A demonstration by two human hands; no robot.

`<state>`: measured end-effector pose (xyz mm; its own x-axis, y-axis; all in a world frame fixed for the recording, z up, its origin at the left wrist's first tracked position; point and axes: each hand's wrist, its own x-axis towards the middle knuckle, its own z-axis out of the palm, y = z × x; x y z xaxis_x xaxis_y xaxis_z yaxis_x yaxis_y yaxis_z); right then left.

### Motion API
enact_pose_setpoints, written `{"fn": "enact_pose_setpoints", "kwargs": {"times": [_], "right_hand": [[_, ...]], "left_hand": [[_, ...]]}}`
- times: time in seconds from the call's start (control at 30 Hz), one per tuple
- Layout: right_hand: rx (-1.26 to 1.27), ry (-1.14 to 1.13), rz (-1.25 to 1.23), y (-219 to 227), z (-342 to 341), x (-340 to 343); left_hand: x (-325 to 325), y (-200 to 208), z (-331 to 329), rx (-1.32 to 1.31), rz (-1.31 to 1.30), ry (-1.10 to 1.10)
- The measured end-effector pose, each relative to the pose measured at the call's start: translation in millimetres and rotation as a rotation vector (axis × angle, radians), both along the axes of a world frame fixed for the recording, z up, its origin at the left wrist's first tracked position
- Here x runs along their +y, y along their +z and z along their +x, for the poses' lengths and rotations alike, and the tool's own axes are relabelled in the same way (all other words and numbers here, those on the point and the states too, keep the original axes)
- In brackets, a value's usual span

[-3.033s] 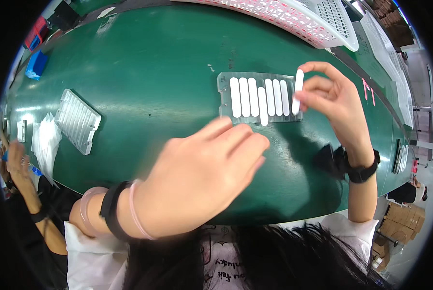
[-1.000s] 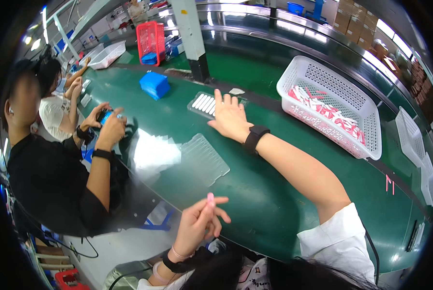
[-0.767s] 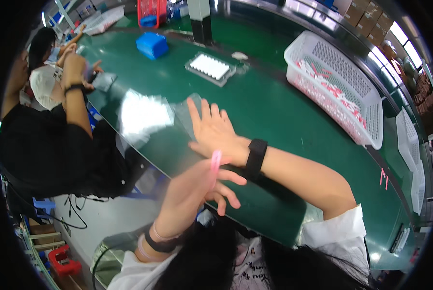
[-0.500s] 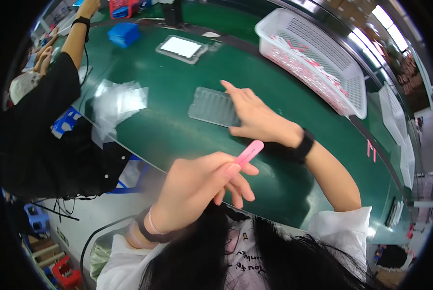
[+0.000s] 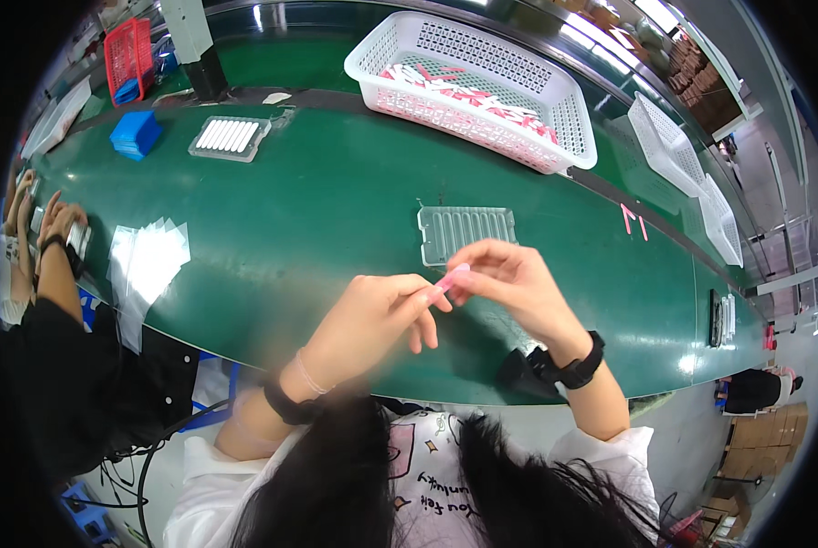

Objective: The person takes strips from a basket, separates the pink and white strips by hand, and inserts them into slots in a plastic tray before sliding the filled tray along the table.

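Observation:
Between thumb and forefinger, my left hand [image 5: 363, 320] pinches one end of a small pink nail file [image 5: 452, 277]. My right hand [image 5: 514, 290] has closed its fingertips on the other end, so both hands hold it above the table. Just beyond my right fingers, a clear plastic tray [image 5: 468, 230] with several parallel grooves lies flat. Its near right corner is hidden behind the right hand. No nail file shows in its grooves.
A white basket [image 5: 573, 128] of pink and white strips stands beyond the tray. At left are a tray of white strips [image 5: 228, 135], blue blocks [image 5: 136, 135] and clear plastic sleeves [image 5: 148, 265]. A co-worker's arm [image 5: 57, 274] is at far left; two pink strips [image 5: 628, 219] lie right.
My right hand has left the clear tray and come to the nail file, taking its far end. The left hand keeps its pinch. The view has swung right.

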<state>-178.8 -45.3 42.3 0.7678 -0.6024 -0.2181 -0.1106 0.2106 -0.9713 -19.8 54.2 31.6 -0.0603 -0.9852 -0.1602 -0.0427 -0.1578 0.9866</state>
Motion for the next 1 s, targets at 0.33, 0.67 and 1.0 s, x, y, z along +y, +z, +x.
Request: {"fn": "enact_pose_setpoints", "kwargs": {"times": [0.33, 0.67, 1.0], "right_hand": [[0.114, 0.053, -1.392, -26.7, 11.6, -46.6], [0.436, 0.397, -1.485, -33.9, 1.4, -23.3], [0.300, 0.354, -1.583, -47.3, -13.2, -23.4]], "left_hand": [[-1.3, -5.7, 28.4, -0.018, 0.002, 0.212], [-14.7, 13.7, 27.3, -0.124, -0.023, 0.223], [-35.8, 34.3, 1.6, -0.321, -0.225, 0.050]]}}
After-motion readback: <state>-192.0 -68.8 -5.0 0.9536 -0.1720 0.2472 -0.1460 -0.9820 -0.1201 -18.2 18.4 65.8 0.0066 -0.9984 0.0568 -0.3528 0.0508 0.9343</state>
